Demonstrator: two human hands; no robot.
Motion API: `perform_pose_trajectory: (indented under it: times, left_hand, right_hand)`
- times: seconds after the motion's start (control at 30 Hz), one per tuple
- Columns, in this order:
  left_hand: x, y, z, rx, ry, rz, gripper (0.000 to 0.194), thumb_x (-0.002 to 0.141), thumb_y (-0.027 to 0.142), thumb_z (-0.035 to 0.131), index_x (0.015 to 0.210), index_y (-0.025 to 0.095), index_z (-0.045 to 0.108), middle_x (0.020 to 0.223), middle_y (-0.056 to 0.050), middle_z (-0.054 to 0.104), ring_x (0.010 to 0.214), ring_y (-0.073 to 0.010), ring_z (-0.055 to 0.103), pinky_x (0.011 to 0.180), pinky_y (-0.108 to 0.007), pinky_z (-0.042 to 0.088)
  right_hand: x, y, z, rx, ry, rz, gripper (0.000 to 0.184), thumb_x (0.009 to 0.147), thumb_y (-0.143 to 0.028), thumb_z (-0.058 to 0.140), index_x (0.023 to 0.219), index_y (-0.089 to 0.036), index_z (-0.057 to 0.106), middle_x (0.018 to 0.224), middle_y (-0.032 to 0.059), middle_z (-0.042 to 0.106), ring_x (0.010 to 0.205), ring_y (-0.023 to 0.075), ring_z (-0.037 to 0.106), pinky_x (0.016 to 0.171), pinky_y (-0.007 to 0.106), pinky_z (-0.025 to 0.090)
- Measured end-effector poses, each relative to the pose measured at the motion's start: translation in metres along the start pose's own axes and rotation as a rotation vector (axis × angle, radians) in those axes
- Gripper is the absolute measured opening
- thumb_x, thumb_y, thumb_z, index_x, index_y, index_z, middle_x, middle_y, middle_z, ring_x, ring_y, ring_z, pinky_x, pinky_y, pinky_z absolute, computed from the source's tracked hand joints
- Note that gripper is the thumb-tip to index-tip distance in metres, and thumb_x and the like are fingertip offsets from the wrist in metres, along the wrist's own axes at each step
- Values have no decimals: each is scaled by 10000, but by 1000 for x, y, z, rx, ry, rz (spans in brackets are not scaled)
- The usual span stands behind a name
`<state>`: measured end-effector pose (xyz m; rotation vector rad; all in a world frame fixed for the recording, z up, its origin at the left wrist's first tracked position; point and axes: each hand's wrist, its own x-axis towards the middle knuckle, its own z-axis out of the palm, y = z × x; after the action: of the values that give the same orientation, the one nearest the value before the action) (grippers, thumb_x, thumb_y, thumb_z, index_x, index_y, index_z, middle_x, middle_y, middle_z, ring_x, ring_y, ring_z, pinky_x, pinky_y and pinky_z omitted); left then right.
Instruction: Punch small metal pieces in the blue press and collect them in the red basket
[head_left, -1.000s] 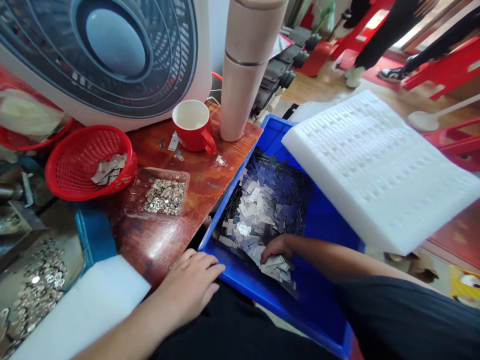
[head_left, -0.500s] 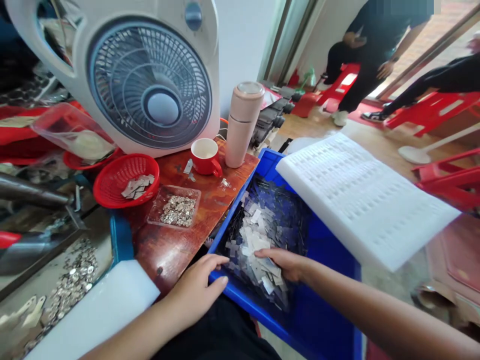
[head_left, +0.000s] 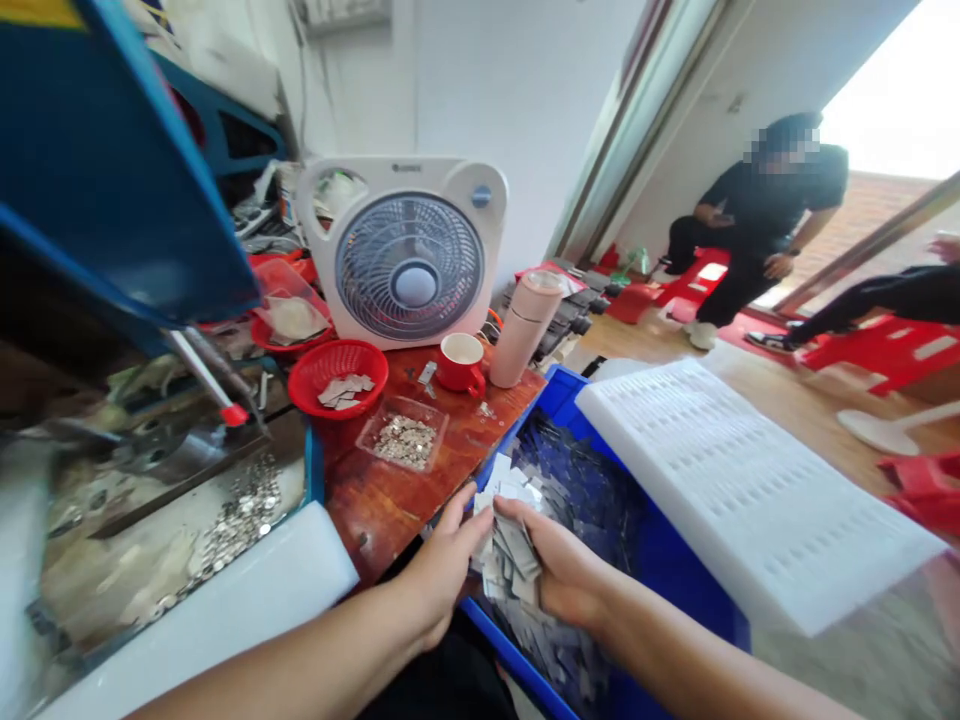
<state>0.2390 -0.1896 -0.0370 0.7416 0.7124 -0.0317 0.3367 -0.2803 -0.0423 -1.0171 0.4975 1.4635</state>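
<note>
A bunch of flat metal pieces point(head_left: 511, 552) is cupped between my two hands, above the near part of the blue bin point(head_left: 679, 560). My left hand point(head_left: 444, 568) presses on the bunch from the left, thumb on top. From the right, my right hand point(head_left: 564, 572) wraps around it, with its thumb across the upper pieces. The undersides of both hands' fingers are hidden by the pieces. Many more loose flat metal pieces point(head_left: 574, 485) lie in the bin below. A white foam block with rows of slots point(head_left: 750, 480) rests across the bin's right side.
On the brown table point(head_left: 375, 510) stand a red basket point(head_left: 337, 375) holding flat pieces, a clear tray point(head_left: 405, 435) of small round metal parts, a red cup point(head_left: 460, 365), a pink flask point(head_left: 525, 330) and a fan point(head_left: 412, 270). At left is a machine point(head_left: 210, 440). A person point(head_left: 780, 210) sits farther back.
My right hand has lifted a bunch of metal pieces out of the pile. My left hand has come off the bin's edge to meet it. The view has tilted up.
</note>
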Motion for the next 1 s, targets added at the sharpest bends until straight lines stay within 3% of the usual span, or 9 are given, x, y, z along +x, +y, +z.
perform_pose_trajectory:
  times: [0.13,0.3,0.47,0.6,0.8,0.9,1.0]
  left_hand:
    - [-31,23,-18,-277,62,238,532,834,344,579,1336,270,421,1288,-66,575,1176,-220,540,986,-337,417]
    - [-83,55,-56,-518,268,451,444,837,259,563,1276,245,499,1170,-55,653,1094,-213,601,973,-332,437]
    - [-136,72,-120,-758,510,737,399,820,213,561,1219,202,557,1034,-67,704,966,-206,663,906,-315,488]
    - [-166,78,-182,-849,689,905,266,837,202,531,1070,138,643,908,-78,726,847,-201,691,828,-300,526]
    - [-186,82,-258,-959,880,903,164,841,190,523,911,131,659,706,-56,716,693,-195,701,719,-300,557]
    - [-185,77,-278,-928,926,941,159,813,186,565,930,132,659,760,-57,725,756,-189,702,744,-280,550]
    - [-180,69,-289,-800,987,1055,213,811,208,583,1005,147,647,967,-68,718,945,-175,668,858,-256,505]
  right_hand:
    - [1,11,61,-89,12,-41,236,795,-327,605,892,-117,649,681,60,711,651,184,680,729,333,541]
    - [6,45,152,-228,-124,-16,281,756,-347,663,951,-146,649,707,39,719,660,177,681,722,303,537]
    - [29,108,239,-396,-325,87,259,792,-300,621,1000,-147,638,712,25,718,646,163,677,712,288,532]
    - [66,167,293,-537,-413,159,190,826,-282,567,893,-119,637,700,37,710,609,151,665,684,277,530]
    - [103,223,342,-690,-426,231,187,863,-254,497,768,-121,590,596,47,663,564,161,649,636,296,529]
    - [104,229,350,-716,-441,211,157,855,-218,485,799,-118,592,608,48,662,576,161,649,644,295,526]
    - [100,226,350,-726,-455,168,125,823,-161,488,882,-128,593,662,34,677,609,153,654,671,288,522]
